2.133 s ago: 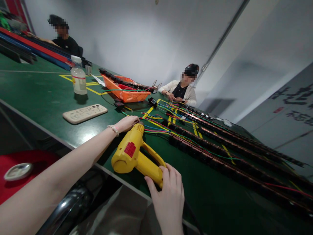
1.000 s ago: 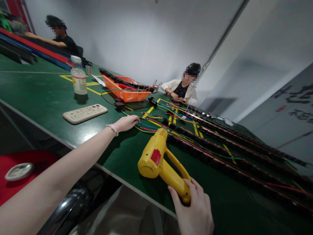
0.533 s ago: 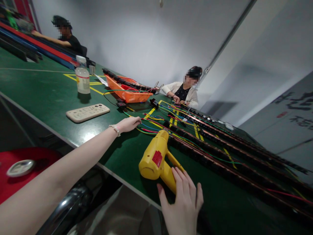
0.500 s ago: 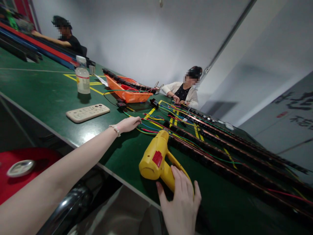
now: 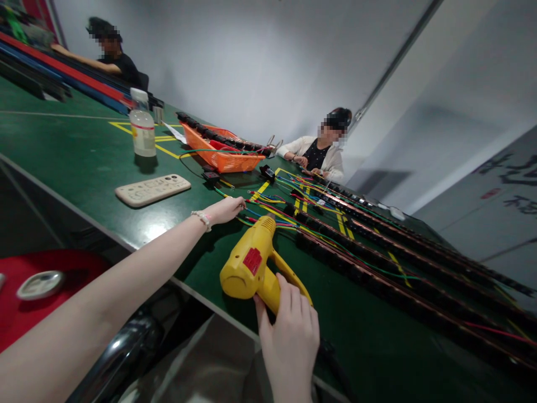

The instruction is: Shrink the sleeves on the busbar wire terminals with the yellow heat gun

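Observation:
My right hand (image 5: pixel 289 319) is wrapped round the handle of a yellow heat gun (image 5: pixel 247 260), whose metal nozzle points away from me at several coloured wires (image 5: pixel 285 224). Farther left, my left hand (image 5: pixel 226 210) is closed in a pinch at the ends of these wires, with a thin red wire at the fingertips. The wires run right into long black-and-copper strips (image 5: pixel 361 252) lying across the green table. A small black box-shaped connector (image 5: pixel 211 177) with short leads lies just beyond my left hand.
A phone in a beige case (image 5: pixel 153 191) and a drink bottle (image 5: pixel 142 126) are on the left of the table (image 5: pixel 75 145). An orange basket (image 5: pixel 230 162) holds more strips. Two people sit across the table, one in a white jacket (image 5: pixel 335 162). A red stool (image 5: pixel 79 274) stands at lower left.
My right hand has moved left with the heat gun, bringing its nozzle nearer my left hand, and its fingers have closed round the handle. My left hand stays at the wires.

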`<state>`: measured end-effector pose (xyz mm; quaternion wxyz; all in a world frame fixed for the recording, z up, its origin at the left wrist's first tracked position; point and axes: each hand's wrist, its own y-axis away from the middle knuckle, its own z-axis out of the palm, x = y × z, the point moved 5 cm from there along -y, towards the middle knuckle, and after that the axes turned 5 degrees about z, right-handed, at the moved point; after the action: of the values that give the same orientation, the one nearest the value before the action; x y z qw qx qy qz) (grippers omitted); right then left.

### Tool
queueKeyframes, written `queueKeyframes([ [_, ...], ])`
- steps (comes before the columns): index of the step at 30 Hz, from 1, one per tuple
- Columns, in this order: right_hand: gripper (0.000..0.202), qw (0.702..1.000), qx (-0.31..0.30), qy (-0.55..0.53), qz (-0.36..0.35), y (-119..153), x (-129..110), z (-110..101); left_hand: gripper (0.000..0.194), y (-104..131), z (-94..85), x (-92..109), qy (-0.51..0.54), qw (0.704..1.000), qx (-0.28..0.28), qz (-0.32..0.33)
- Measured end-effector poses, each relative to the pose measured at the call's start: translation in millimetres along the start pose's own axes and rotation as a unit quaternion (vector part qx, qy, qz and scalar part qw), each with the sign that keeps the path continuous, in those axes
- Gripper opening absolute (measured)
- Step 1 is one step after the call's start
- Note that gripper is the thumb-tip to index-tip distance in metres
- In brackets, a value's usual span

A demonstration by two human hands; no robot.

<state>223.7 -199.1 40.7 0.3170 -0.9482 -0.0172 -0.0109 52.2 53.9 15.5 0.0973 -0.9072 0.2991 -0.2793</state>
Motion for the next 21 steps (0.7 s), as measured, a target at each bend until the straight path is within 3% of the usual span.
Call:
queueKeyframes([
  [9,0.043,0.997,-0.027,-0.073,-0.003,-9,-32,4,0.028,1,0.2,-2,-0.021,1.0,-0.018,-0.015],
  [21,0.044,0.994,-0.01,-0.11,-0.011,-6,-27,5,0.024,1,1.8,-7,-0.023,0.999,0.001,0.027],
])
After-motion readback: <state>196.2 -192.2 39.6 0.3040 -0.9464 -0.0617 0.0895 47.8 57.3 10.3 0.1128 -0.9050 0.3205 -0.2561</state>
